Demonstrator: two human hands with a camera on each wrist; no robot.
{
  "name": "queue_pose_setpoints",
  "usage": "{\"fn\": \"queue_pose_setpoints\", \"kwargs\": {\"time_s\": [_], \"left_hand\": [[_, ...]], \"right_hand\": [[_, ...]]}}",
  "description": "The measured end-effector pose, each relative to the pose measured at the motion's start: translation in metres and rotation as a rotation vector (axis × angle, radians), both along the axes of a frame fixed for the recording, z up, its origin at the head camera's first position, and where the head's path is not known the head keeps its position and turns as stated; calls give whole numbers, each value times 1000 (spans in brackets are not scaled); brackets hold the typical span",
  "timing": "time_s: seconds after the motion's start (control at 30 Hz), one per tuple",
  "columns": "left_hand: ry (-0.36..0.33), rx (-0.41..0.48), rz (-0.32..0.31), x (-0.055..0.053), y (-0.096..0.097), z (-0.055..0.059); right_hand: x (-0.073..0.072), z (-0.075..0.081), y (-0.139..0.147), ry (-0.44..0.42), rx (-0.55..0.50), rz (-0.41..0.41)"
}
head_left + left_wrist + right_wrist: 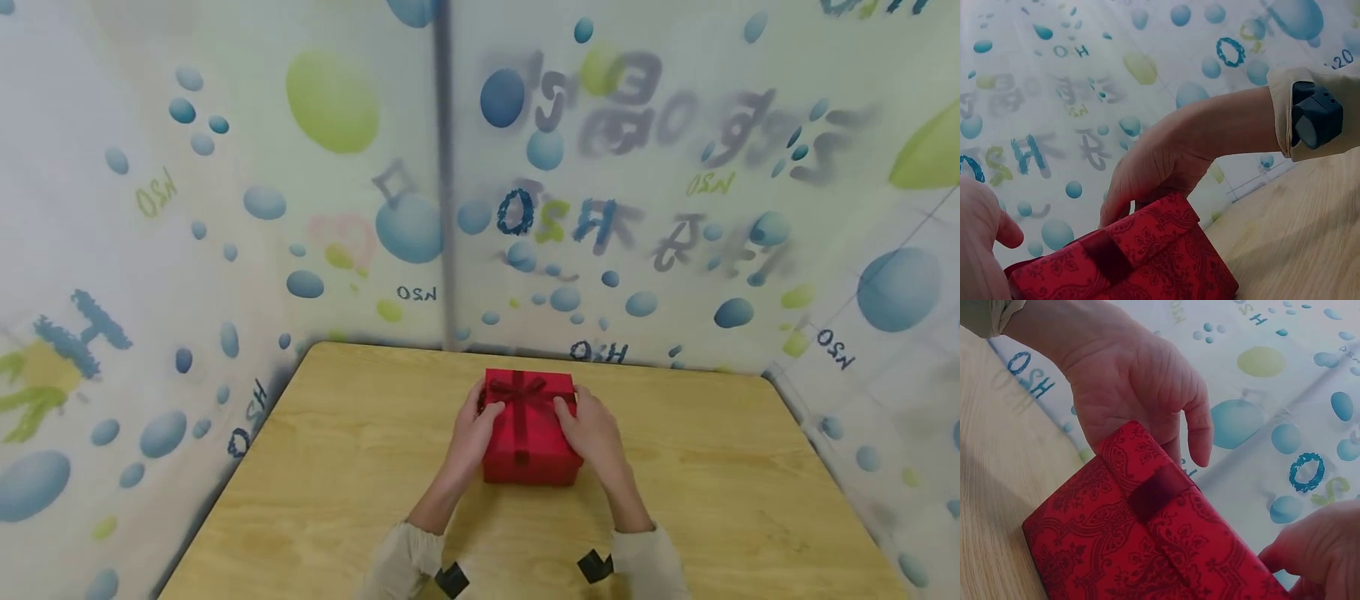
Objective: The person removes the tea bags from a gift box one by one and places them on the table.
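A red gift box (543, 442) with a dark red ribbon and bow (517, 388) sits on the table between both hands. Its dark swirling pattern and the overhanging edge of its lid (1147, 450) show in the right wrist view. My left hand (472, 432) grips the box's left side, thumb near the top edge and fingers mostly hidden behind the side. On the opposite side my right hand (596, 429) holds it the same way, thumb on top. The left wrist view shows the right hand (1160, 156) bent over the box's far end.
The pale wooden table (322, 483) extends on both sides of the box. Behind it hangs a white sheet (360, 183) printed with blue and green drops, closing in left and right too. Black devices (452, 579) are worn at both cuffs.
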State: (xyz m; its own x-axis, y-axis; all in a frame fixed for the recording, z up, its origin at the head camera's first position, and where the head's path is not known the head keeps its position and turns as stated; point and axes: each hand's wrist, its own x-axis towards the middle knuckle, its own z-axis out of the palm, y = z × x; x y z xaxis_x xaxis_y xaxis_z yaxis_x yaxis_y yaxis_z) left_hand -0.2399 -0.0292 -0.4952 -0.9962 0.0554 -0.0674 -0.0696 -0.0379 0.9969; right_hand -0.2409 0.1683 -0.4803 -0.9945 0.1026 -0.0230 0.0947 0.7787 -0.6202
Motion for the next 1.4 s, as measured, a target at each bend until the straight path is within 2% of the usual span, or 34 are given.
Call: {"fn": "queue_pose_setpoints", "kwargs": {"time_s": [0.2, 0.53, 0.8, 1.1, 1.2, 1.4], "left_hand": [[15, -1, 7, -2, 0, 1], [56, 19, 2, 0, -5, 11], [94, 44, -1, 0, -7, 10], [121, 52, 11, -3, -10, 17], [111, 46, 39, -4, -15, 21], [112, 20, 151, -5, -30, 25]], "right_hand": [[0, 3, 1, -9, -15, 1], [0, 16, -3, 4, -13, 1], [4, 23, -3, -9, -37, 5], [9, 27, -4, 93, -146, 6], [12, 29, -11, 139, -183, 16], [17, 26, -33, 232, -262, 83]]}}
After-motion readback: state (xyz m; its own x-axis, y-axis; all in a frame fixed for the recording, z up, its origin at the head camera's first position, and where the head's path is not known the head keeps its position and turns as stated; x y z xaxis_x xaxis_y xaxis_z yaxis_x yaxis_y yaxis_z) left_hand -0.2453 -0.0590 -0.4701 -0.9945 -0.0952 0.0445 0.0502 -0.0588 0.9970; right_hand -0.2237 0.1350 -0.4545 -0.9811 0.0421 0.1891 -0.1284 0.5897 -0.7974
